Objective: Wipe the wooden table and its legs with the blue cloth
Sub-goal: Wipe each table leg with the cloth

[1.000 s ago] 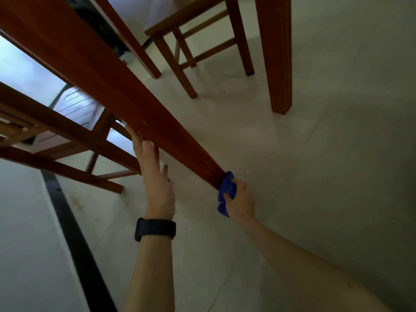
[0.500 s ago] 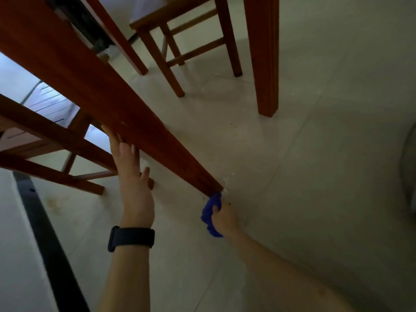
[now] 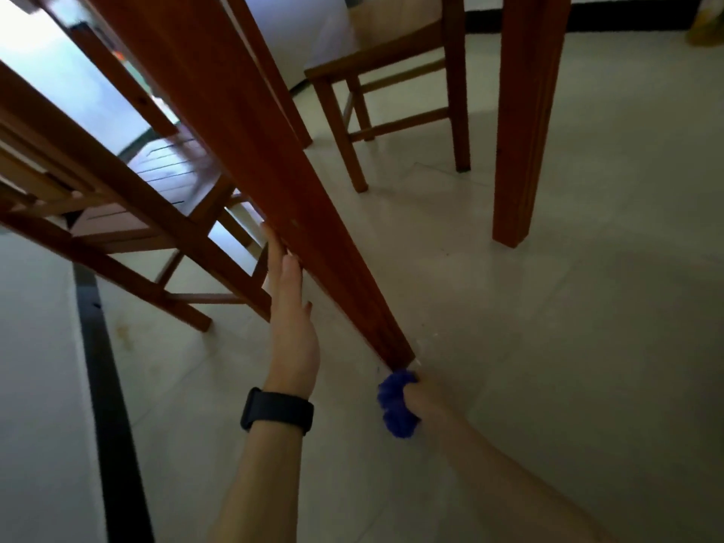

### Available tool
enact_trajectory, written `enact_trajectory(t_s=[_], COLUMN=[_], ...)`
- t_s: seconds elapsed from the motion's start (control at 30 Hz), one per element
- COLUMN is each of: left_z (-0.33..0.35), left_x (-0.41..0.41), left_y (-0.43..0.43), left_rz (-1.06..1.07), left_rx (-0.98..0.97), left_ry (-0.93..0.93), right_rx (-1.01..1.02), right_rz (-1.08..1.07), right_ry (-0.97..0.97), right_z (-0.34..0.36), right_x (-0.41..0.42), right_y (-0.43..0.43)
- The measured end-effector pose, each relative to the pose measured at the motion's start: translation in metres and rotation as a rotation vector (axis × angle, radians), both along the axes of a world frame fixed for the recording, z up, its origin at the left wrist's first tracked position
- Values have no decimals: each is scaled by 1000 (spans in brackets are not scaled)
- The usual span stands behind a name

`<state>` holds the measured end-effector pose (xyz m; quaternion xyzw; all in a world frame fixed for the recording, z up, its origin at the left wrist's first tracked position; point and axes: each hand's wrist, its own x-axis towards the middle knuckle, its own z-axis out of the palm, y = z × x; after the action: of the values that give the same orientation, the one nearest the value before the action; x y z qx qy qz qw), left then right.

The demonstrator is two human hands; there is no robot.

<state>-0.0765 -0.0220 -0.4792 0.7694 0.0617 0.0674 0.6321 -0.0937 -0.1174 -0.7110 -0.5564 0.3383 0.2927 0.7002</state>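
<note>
Right hand (image 3: 425, 399) bunching blue cloth (image 3: 395, 405) at near table leg (image 3: 297, 213) foot, left hand (image 3: 292, 327) flat against leg

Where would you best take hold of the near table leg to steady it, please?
Probably its lower half, above the blue cloth the right hand bunches at the foot. Come from the left side of the table leg, where the left hand lies with straight fingers along it: the leg is a straight, flat-faced post, so curled fingers could catch an edge there.
</note>
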Motion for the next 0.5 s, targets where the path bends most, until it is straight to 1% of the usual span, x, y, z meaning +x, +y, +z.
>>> enact_trajectory(t_s=[0.07,0.13,0.17,0.3,0.37,0.43,0.5], left_z=[3,9,11,16,13,-3,-27], left_x=[-2,-7,-9,-9,-8,-4,1], left_y=[0,-3,-3,10,19,33,51], left_rz=[-27,-77,-99,-163,-197,-177,-179], left_rx=[-1,-11,-29,-56,-15,79,257], left_ry=[-1,1,5,19,19,62,185], right_rx=[-20,10,12,15,88,108,33], right_rz=[-191,-244,-216,70,173,147,55], right_ry=[-33,-23,-19,-120,-179,-310,-482], right_z=[33,36,33,33,36,51,77], right_x=[-2,2,7,7,2,-1,-3], right_y=[-7,-11,-8,8,18,28,36])
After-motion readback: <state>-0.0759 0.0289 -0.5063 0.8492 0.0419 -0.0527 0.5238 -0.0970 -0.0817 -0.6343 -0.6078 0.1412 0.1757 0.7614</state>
